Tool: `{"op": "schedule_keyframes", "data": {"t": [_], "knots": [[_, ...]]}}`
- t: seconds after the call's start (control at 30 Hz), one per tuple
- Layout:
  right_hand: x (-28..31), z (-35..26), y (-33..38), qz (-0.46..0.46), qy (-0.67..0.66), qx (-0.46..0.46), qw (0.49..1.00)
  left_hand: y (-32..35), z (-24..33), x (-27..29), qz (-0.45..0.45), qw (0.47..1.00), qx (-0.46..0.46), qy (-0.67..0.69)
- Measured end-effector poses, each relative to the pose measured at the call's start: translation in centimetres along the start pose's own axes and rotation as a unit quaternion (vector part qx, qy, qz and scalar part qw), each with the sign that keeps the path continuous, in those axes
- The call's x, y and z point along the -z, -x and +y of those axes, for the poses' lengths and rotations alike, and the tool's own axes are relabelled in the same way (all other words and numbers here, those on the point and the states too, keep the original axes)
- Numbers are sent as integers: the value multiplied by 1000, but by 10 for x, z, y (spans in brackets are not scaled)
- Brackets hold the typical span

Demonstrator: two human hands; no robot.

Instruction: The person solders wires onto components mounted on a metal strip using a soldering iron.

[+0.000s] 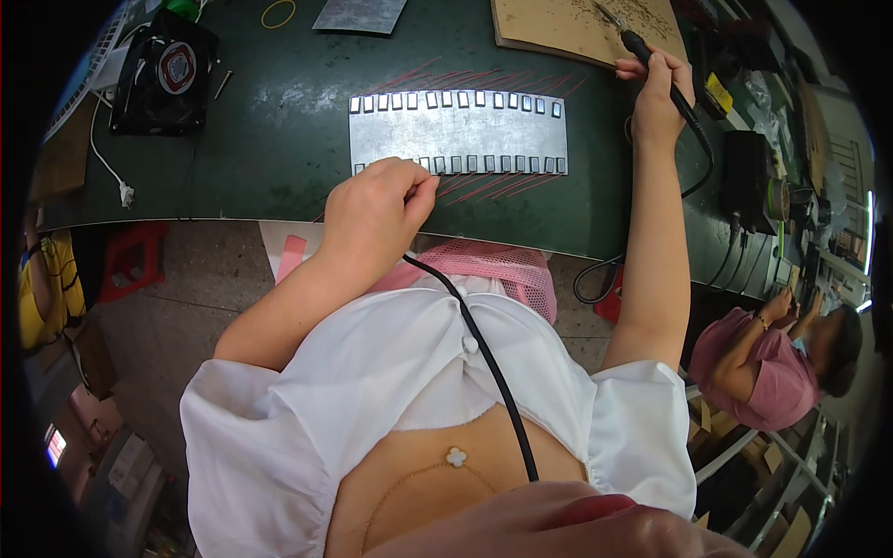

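Note:
My right hand [660, 98] is wrapped round the black handle of a soldering iron [636, 45]. Its metal tip points over a tan board [558, 26] strewn with brown bits at the far right. A silver metal plate [456, 132] lies before me, with small dark rectangular parts [479, 99] in rows along its far and near edges. Thin red wires [507, 186] fan out from both rows. At the plate's near left corner my left hand [377, 209] is closed, thumb against curled fingers. Whatever it pinches is too small or hidden to name.
A black fan [167, 74] stands at the left of the green bench [270, 158], near a screw [223, 85]. Another metal sheet [360, 15] lies at the back. The iron's cord [704, 158] loops right, beside a black box [747, 177]. A person in pink [763, 367] works at right.

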State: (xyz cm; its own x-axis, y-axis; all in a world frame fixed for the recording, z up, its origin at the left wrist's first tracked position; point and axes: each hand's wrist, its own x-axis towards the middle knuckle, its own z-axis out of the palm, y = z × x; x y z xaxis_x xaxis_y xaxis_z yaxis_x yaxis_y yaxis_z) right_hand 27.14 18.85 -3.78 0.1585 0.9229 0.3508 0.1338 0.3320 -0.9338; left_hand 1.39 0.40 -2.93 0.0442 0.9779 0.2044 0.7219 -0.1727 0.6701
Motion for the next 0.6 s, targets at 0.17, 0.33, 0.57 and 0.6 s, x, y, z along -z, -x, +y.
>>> {"op": "schedule_keyframes", "data": {"t": [0.17, 0.33, 0.57, 0.6], "knots": [[1, -2, 4, 0, 5, 6, 1000, 4, 0, 1, -4, 1000, 3, 2], [7, -27, 8, 45, -54, 88, 994, -3, -2, 1, -28, 999, 25, 3], [5, -70, 104, -156, -27, 137, 978, 1, -6, 11, -26, 999, 21, 16], [-1, -76, 128, -136, -49, 85, 986, 1, -10, 14, -29, 999, 28, 13]]}}
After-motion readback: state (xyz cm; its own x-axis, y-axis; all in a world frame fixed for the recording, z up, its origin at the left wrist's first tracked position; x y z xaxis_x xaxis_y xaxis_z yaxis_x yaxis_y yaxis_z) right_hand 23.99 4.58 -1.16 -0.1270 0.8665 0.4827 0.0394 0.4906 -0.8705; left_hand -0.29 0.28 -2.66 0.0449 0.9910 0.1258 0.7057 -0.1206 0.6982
